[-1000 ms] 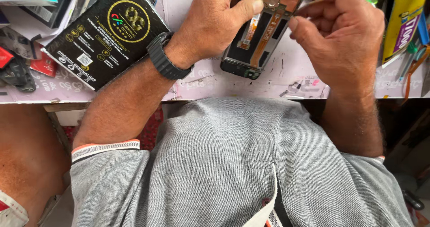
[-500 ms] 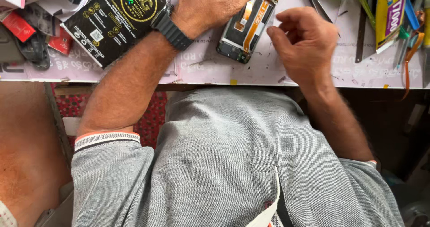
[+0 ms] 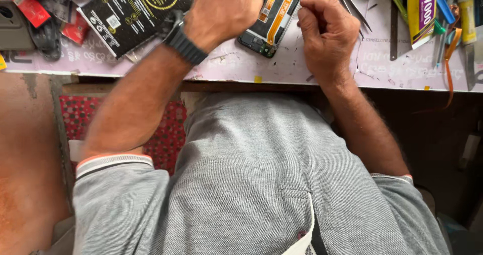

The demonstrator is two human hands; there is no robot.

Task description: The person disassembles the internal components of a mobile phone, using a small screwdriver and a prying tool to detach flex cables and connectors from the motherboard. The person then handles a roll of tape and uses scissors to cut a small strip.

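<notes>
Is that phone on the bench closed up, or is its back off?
Open: the phone lies with its back off, orange ribbon cables and circuit parts bare, between the left hand and right hand.

On the pale pink surface (image 3: 241, 63), the left hand (image 3: 224, 8) presses down on an opened phone (image 3: 271, 18) with orange flex cables. The right hand (image 3: 327, 33), loosely curled, rests just beside it, near tweezers (image 3: 349, 1).

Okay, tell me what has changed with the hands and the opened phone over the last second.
The right hand let go of the opened phone, drew back toward the table edge and closed into a loose fist beside it. The phone now lies on the worktable instead of being held up between both hands. The left hand stayed on the phone, and the black packet stayed by the left wrist.
</notes>
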